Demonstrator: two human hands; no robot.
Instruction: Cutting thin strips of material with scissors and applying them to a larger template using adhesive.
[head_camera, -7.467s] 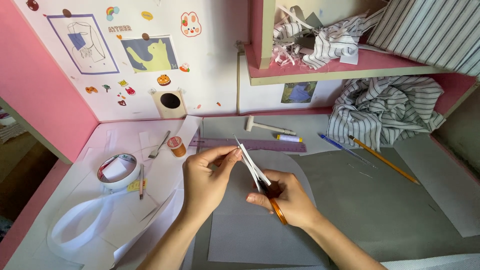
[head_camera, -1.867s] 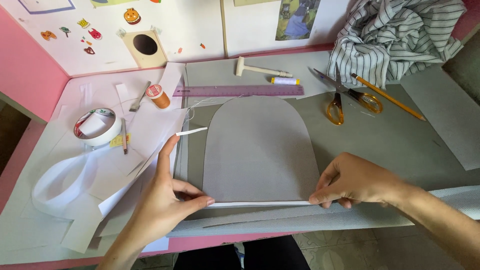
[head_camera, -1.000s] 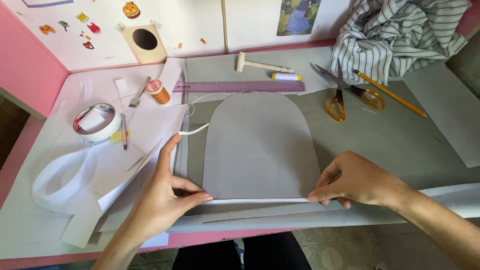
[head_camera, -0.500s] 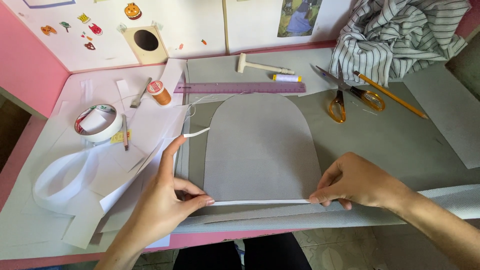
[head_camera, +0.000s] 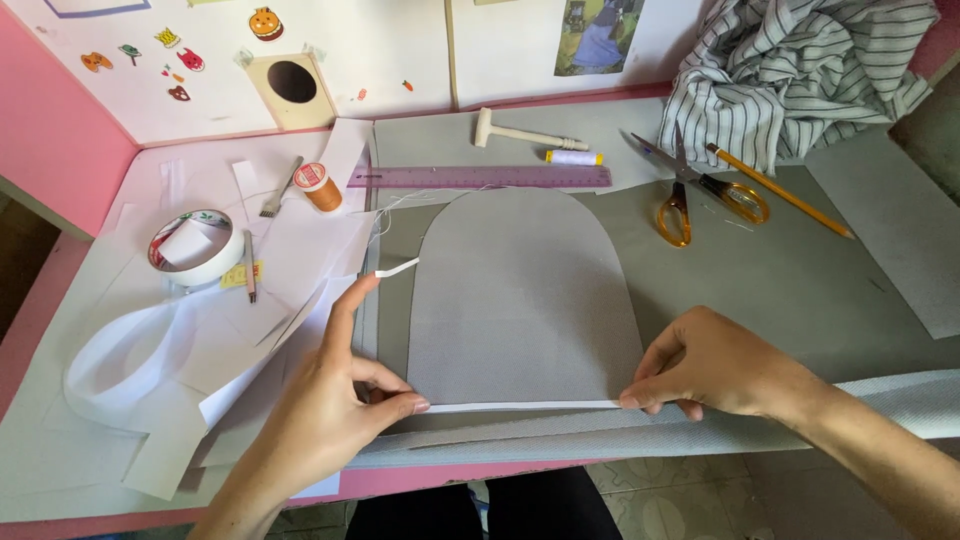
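Observation:
An arch-shaped grey piece of material (head_camera: 520, 300) lies flat on a larger grey sheet (head_camera: 780, 270). A narrow white strip (head_camera: 520, 406) runs along its straight lower edge. My left hand (head_camera: 325, 415) pinches the strip's left end with thumb and a finger, and the index finger points up toward the strip's loose tail (head_camera: 397, 267). My right hand (head_camera: 715, 365) pinches the strip's right end at the arch's lower right corner.
Yellow-handled scissors (head_camera: 690, 195), a pencil (head_camera: 780, 190), a purple ruler (head_camera: 480, 177), a small wooden mallet (head_camera: 525, 133), an orange thread spool (head_camera: 320, 187) and a tape roll (head_camera: 195, 245) lie on the desk. Striped cloth (head_camera: 790, 70) is heaped at the back right. White paper scraps (head_camera: 150, 350) cover the left.
Earlier I held scissors and cut; now the scissors lie on the sheet. Over the last second both hands stay on the strip, hardly moving.

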